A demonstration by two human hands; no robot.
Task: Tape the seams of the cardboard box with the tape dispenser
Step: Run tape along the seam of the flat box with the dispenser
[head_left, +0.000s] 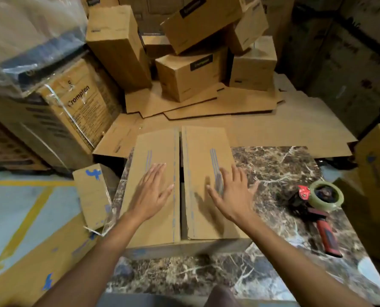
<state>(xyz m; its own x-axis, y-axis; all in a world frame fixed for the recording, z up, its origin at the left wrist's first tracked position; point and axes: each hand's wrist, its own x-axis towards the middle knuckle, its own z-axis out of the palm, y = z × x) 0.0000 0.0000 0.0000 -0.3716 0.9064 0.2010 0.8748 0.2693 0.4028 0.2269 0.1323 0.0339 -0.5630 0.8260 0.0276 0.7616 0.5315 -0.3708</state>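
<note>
A brown cardboard box (162,220) lies on a marble table (284,173) in front of me, its two top flaps folded down with a dark gap running along the middle seam. My left hand (150,191) rests flat, fingers spread, on the left flap. On the right flap my right hand (231,192) lies flat the same way. The tape dispenser (317,207), red-handled with a roll of clear tape, lies on the table to the right of the box, apart from both hands.
A pile of closed cardboard boxes (191,72) and flattened cardboard sheets (218,107) lies behind the table. A small box with blue marks (91,193) leans at the table's left edge. Wrapped cartons (58,103) stand at left, another box (377,165) at right.
</note>
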